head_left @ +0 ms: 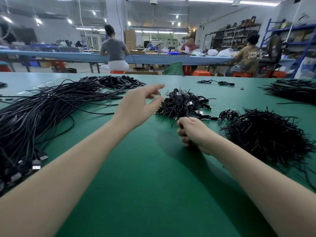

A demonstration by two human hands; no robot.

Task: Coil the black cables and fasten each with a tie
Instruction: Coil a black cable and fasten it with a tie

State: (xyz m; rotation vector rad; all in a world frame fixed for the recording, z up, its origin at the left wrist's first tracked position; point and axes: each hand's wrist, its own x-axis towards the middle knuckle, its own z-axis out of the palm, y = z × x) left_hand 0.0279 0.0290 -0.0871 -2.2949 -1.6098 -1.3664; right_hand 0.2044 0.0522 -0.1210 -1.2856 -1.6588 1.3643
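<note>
Head view: "UNKN OWN" printed across the back of a seated worker's shirt [251, 57], far behind the green table [145, 177]. Gripped upright in the right hand [191, 132], fingers curled tight: a coiled black cable [181, 108], glossy, just before the heap of coiled cables [188, 101]. Left of that heap, the left hand [136, 106], lifted, fingers loosely spread, empty. Further left, loose cables [42, 106]; right of the heap, black ties [266, 137].

The long loose black cable bundle [39, 106] runs off the left edge. The right hand [191, 134] hides its fingers' grip. The black twist-tie heap [266, 135] is cut off at the right.
</note>
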